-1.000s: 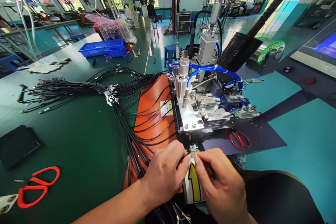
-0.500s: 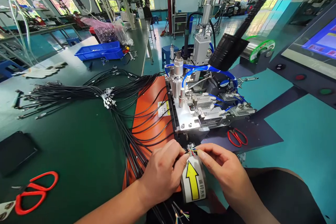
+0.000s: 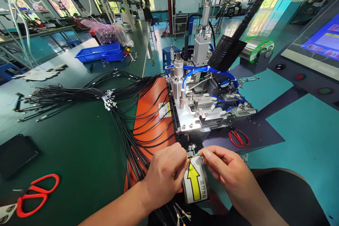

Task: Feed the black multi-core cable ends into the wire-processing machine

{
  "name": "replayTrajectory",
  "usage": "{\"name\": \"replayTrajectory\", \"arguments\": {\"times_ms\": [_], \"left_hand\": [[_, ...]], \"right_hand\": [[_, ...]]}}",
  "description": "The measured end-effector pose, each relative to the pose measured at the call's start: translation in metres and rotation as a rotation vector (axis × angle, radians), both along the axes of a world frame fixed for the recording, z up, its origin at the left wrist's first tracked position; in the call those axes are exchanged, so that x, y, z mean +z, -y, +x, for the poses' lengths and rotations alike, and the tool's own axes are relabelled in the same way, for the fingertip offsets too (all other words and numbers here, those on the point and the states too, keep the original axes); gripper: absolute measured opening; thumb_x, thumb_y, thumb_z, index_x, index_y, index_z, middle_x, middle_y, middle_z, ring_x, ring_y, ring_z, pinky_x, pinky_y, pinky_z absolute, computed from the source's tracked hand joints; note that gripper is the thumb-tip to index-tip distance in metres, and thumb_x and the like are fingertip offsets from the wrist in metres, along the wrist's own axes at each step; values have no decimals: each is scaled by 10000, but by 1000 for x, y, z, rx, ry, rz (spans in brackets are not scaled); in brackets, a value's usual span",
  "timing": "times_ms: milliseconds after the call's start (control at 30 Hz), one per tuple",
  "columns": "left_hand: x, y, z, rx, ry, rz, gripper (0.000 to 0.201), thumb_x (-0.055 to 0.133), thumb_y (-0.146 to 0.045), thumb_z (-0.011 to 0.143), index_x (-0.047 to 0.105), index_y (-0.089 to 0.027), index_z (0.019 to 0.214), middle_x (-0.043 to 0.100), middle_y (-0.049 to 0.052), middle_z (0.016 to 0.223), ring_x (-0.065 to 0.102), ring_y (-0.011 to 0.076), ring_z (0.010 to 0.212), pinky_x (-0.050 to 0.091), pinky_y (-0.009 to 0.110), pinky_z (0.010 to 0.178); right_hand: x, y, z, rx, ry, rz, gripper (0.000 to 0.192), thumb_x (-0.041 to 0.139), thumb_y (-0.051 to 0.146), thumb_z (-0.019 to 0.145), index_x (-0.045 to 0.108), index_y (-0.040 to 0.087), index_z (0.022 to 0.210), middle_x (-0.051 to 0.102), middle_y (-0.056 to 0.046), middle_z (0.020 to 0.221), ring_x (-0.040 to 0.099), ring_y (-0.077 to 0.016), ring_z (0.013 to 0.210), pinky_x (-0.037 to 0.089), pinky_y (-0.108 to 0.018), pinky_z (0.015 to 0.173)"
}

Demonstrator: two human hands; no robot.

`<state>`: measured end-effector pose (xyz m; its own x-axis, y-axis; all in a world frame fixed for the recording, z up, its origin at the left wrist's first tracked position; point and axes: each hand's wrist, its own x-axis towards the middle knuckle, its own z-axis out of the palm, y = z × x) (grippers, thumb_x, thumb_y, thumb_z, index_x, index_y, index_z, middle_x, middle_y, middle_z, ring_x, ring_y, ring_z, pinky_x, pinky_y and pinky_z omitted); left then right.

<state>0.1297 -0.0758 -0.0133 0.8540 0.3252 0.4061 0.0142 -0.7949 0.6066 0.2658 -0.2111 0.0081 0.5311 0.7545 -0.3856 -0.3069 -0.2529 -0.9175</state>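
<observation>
Fine wire ends are pinched between both hands — left hand, right hand — and are best kept level at the fixture.

Both forearms reach forward, hands nearly meeting. The left hand is curled, thumb and forefinger pinched; the right hand mirrors it, fingertips pinched together.

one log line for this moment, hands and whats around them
left hand: pinching cable end | right hand: pinching coloured wire tips | at: machine front | nearby: arrow label, black cables, red scissors
</observation>
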Motion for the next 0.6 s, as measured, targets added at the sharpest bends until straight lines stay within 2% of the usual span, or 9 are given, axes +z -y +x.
{"name": "replayTrajectory", "arguments": {"times_ms": [200,367,600], "left_hand": [[0,-1,1,-31,6,35,248,484,-110,934,397,-164,708,420,-4,675,361,112,617,255,273,562],[0,-2,1,-54,8,43,243,466,-108,944,401,-164,717,421,4,688,356,117,625,241,278,560],[2,-1,1,-63,4,31,245,454,-122,955,411,-163,717,428,8,697,362,119,628,243,277,558]], "right_hand": [[-3,0,3,44,71,-52,370,641,518,868,653,152,823,409,22,640,280,-88,565,202,-249,492],[-5,-1,4,55,65,-58,396,640,543,864,618,155,788,387,33,600,291,-88,551,207,-249,488],[0,-4,5,76,98,-99,410,653,557,845,644,153,779,392,33,576,315,-97,551,232,-252,499]]}}
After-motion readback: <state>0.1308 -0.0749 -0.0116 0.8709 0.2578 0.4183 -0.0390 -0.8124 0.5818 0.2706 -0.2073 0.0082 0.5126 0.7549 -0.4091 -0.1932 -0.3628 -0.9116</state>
